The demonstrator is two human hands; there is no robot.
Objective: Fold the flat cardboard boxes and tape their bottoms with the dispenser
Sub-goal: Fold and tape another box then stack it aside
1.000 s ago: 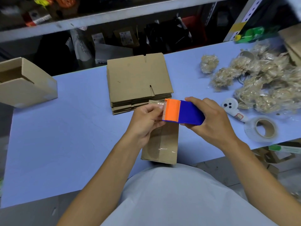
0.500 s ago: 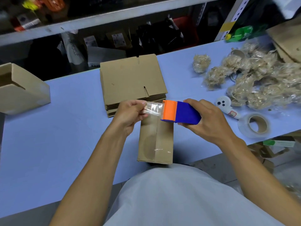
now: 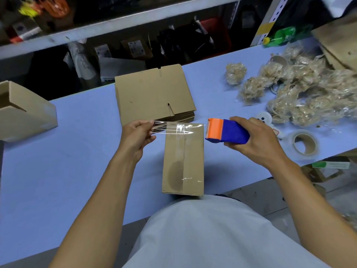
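Left hand (image 3: 138, 135) is pinching the free end of a strip of clear tape (image 3: 177, 129) btw thumb and fingers, w/ the strip stretched out flat across to the orange cutter end of the tape dispenser (image 3: 227, 130). Right hand (image 3: 257, 141) has its fingers wrapped round the blue body of the dispenser, holding it up off the table

The tape hangs over the far end of a folded cardboard box (image 3: 183, 161), which sits bottom-up on the blue table (image 3: 77, 151) right at the near edge, in front of the person. There's already a clear strip running lengthwise down its middle seam, and a dark oval smudge near the close end

Just behind it, a stack of flat cardboard boxes (image 3: 152, 95), slotted flaps showing. Far left there's another assembled box (image 3: 25, 111), open side facing left. On the right: a spare roll of tape (image 3: 303, 145) lying flat, a small white gadget (image 3: 266, 120) partly hidden behind the right hand, and a pile of plastic-wrapped bundles of tan fibre stuff (image 3: 301, 93), can't tell what exactly. Green bottle (image 3: 280, 36) at the back right
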